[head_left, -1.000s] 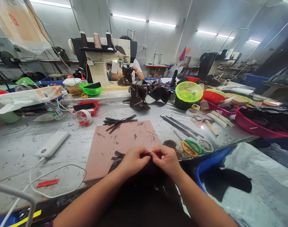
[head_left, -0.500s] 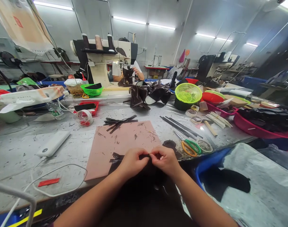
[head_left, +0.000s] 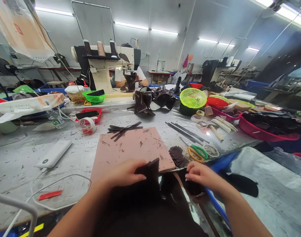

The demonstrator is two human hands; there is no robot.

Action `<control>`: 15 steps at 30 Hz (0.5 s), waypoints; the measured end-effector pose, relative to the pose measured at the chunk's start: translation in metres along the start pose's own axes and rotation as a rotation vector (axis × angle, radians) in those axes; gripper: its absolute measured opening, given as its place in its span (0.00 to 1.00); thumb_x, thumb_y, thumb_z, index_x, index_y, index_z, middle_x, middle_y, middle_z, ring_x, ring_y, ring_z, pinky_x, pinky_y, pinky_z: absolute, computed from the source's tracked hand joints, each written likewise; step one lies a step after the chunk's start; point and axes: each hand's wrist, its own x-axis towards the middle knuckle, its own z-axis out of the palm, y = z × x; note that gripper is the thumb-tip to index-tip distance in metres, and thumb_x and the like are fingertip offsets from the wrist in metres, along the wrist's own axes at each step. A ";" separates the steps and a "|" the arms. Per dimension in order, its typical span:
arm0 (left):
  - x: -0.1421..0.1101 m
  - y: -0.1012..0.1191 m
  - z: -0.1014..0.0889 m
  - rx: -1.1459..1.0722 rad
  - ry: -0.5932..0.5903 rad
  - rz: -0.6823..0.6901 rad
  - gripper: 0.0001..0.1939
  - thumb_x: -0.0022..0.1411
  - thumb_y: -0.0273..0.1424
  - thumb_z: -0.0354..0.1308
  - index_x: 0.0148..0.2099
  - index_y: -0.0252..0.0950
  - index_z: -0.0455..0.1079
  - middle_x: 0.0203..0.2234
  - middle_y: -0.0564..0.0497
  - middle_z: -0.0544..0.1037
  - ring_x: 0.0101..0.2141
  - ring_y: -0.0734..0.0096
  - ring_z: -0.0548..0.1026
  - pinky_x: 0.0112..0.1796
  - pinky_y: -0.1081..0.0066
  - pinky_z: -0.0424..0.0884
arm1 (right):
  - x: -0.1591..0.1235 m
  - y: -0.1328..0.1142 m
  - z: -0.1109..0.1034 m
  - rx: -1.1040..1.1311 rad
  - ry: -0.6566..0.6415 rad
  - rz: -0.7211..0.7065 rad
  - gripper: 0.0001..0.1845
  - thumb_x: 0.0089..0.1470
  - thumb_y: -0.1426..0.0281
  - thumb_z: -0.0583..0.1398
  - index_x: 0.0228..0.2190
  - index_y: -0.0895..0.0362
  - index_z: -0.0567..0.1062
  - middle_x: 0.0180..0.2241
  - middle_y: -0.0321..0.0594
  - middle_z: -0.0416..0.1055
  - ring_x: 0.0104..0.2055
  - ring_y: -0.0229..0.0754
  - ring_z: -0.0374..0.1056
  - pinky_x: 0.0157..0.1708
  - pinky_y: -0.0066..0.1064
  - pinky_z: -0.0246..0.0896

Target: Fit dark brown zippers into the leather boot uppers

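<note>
My left hand [head_left: 128, 172] is closed on a dark brown leather piece [head_left: 152, 169], thumb on the near side, its upper corner rising past the fingers. My right hand [head_left: 201, 172] is apart from that piece, to its right, fingers loosely bent with thumb and forefinger tips apart. Nothing shows between them. Below its fingertips hang more dark pieces [head_left: 192, 187] at the table's front edge. A small stack of dark brown cut pieces [head_left: 178, 156] lies just beyond, beside the pinkish board [head_left: 130, 148]. Dark material covers my lap.
Orange-and-green-handled scissors [head_left: 198, 153], a hammer [head_left: 216, 133] and dark strips [head_left: 187, 131] lie to the right. A blue bin [head_left: 219, 205] stands at front right. At left are a white power bank [head_left: 55, 153] and cable. Across the table, a person works at a sewing machine [head_left: 101, 74].
My hands, pinched together before, have parted: the right moved right and loosened, the left shifted left with the leather piece. The view has turned slightly right.
</note>
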 end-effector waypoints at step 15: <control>-0.057 -0.005 -0.019 0.064 -0.038 -0.107 0.11 0.53 0.36 0.53 0.39 0.39 0.67 0.32 0.55 0.73 0.33 0.70 0.69 0.33 0.75 0.63 | -0.015 -0.059 0.082 0.219 -0.161 -0.088 0.16 0.43 0.56 0.59 0.22 0.58 0.69 0.14 0.31 0.59 0.15 0.33 0.55 0.14 0.25 0.52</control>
